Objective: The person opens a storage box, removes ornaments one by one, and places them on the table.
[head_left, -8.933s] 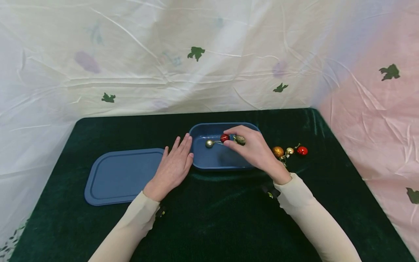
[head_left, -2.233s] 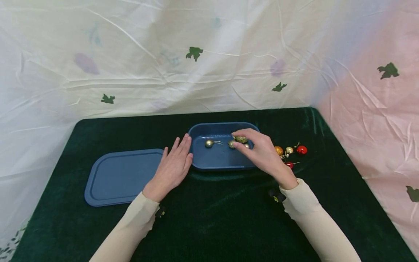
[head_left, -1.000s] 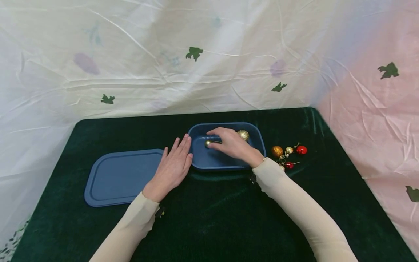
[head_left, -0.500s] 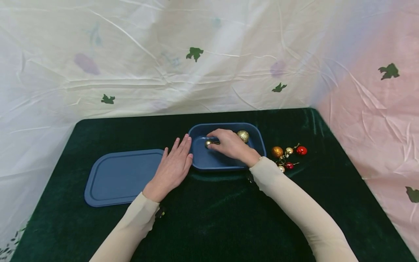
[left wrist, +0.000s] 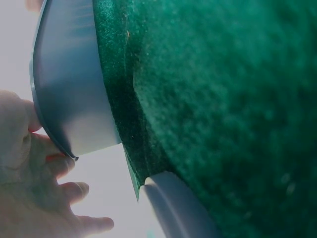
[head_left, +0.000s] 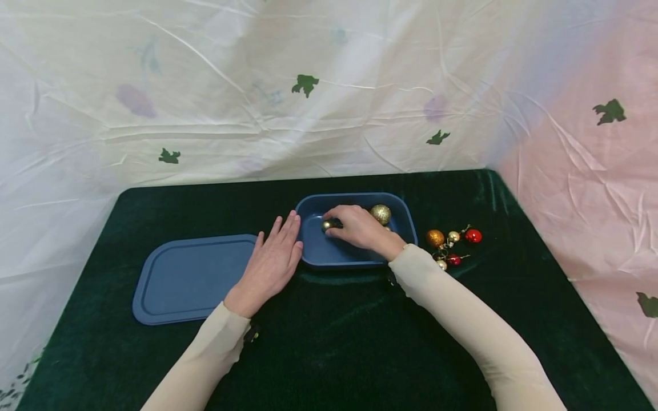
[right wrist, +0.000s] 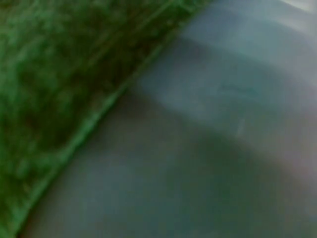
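In the head view, my right hand (head_left: 360, 228) reaches into the blue box (head_left: 321, 261), with thumb and forefinger pinching a small gold bauble (head_left: 326, 226) near the left end. Behind its knuckles a larger glittery gold bauble (head_left: 381, 214) lies in the box. Part of a paler one peeks out by the wrist. My left hand (head_left: 272, 265) lies with straight fingers against the box's left side, its heel over the lid. The left wrist view shows those fingers (left wrist: 74, 191) at the box wall (left wrist: 74, 84). The right wrist view is blurred, with no fingers visible.
Left of the box lies its flat blue lid (head_left: 190, 279). To the right is a loose cluster: an orange bauble (head_left: 434, 238), a red one (head_left: 473, 236), a smaller red one (head_left: 454, 260) and gold ones. Dark green velvet (head_left: 329, 354) covers the table, and a pale curtain hangs behind.
A red bauble held over the box earlier is gone from there; a small red one now lies on the cloth. My right hand has moved left to the small gold bauble. The left hand stays put.
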Available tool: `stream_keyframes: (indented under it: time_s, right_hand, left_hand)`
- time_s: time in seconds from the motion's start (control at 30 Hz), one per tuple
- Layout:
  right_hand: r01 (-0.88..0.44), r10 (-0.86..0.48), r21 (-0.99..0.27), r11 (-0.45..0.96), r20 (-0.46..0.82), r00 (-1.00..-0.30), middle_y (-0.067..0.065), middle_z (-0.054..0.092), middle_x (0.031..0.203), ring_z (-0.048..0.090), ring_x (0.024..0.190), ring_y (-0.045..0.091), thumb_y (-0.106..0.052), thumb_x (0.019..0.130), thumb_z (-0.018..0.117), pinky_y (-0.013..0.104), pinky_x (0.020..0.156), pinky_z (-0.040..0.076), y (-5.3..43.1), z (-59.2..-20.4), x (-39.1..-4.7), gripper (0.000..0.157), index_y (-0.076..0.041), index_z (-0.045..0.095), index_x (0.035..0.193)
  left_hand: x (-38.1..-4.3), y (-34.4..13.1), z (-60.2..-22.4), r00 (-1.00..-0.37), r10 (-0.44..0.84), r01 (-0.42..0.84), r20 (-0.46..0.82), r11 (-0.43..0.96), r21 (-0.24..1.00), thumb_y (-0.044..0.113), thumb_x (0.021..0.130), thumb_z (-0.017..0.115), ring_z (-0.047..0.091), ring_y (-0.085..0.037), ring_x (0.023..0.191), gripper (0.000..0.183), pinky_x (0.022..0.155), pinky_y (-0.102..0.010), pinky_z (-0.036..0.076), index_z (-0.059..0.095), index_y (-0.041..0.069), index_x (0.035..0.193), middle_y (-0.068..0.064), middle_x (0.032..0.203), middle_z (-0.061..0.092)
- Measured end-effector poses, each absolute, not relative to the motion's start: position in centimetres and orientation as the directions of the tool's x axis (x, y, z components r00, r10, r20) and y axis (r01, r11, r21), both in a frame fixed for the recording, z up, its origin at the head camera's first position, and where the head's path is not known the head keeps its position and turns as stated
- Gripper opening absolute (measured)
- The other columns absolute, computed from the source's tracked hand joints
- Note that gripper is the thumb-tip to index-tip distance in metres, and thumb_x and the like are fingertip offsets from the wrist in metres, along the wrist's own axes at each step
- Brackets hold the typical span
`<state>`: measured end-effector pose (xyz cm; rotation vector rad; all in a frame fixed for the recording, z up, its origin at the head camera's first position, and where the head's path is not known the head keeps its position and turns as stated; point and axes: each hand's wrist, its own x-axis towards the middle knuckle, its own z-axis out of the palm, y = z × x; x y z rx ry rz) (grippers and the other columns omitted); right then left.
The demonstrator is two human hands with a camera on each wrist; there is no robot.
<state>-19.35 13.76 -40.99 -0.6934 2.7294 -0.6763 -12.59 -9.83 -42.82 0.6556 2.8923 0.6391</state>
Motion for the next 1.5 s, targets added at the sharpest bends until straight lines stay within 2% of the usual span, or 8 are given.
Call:
stream_keyframes:
  time_s: [0.5, 0.73, 1.03, 1.5]
  right_hand:
    - [-0.38, -0.485, -0.488, 0.786, -0.105, -0.868, 0.01, 0.069, 0.131, 0.063, 0.125, 0.024, -0.018, 0.101, 0.069, 0.043, 0.107, 0.049, 13.9, -40.8, -19.1, 0.031, -0.007, 0.07, 0.13]
    - [-0.377, -0.468, -0.537, 0.755, -0.038, -0.883, 0.007, 0.071, 0.126, 0.065, 0.119, 0.022, -0.024, 0.103, 0.068, 0.043, 0.103, 0.052, 14.8, -40.2, -18.4, 0.03, -0.008, 0.072, 0.128]
    - [-0.359, -0.423, -0.595, 0.719, 0.036, -0.905, 0.005, 0.069, 0.13, 0.063, 0.122, 0.022, -0.029, 0.103, 0.067, 0.045, 0.103, 0.052, 16.4, -38.7, -16.7, 0.033, -0.011, 0.07, 0.131]
    - [-0.421, -0.362, -0.582, 0.696, 0.222, -0.905, 0.008, 0.072, 0.126, 0.065, 0.118, 0.025, -0.026, 0.1, 0.072, 0.049, 0.1, 0.053, 19.6, -37.3, -14.0, 0.033, -0.007, 0.073, 0.127]
  left_hand:
    - [-12.5, -9.8, -42.8, -0.901, 0.433, 0.386, -0.018, 0.82, 0.422, 0.036, 0.113, 0.031, 0.007, -0.033, 0.159, 0.061, 0.121, -0.068, 0.013, 0.014, 0.013, 0.167, -0.003, 0.173, 0.004]
    - [-12.5, -9.8, -42.7, -0.903, 0.429, 0.38, -0.021, 0.822, 0.424, 0.037, 0.113, 0.029, 0.007, -0.032, 0.159, 0.061, 0.122, -0.067, 0.012, 0.013, 0.014, 0.167, -0.002, 0.173, 0.004]
    - [-12.4, -9.9, -42.7, -0.904, 0.426, 0.383, -0.017, 0.829, 0.406, 0.041, 0.113, 0.026, 0.007, -0.032, 0.159, 0.062, 0.122, -0.066, 0.013, 0.011, 0.014, 0.167, -0.001, 0.173, 0.004]
    - [-12.5, -10.0, -42.8, -0.899, 0.437, 0.403, 0.017, 0.812, 0.423, 0.036, 0.113, 0.032, 0.01, -0.034, 0.159, 0.061, 0.121, -0.069, 0.014, 0.016, 0.01, 0.167, -0.006, 0.173, 0.009]
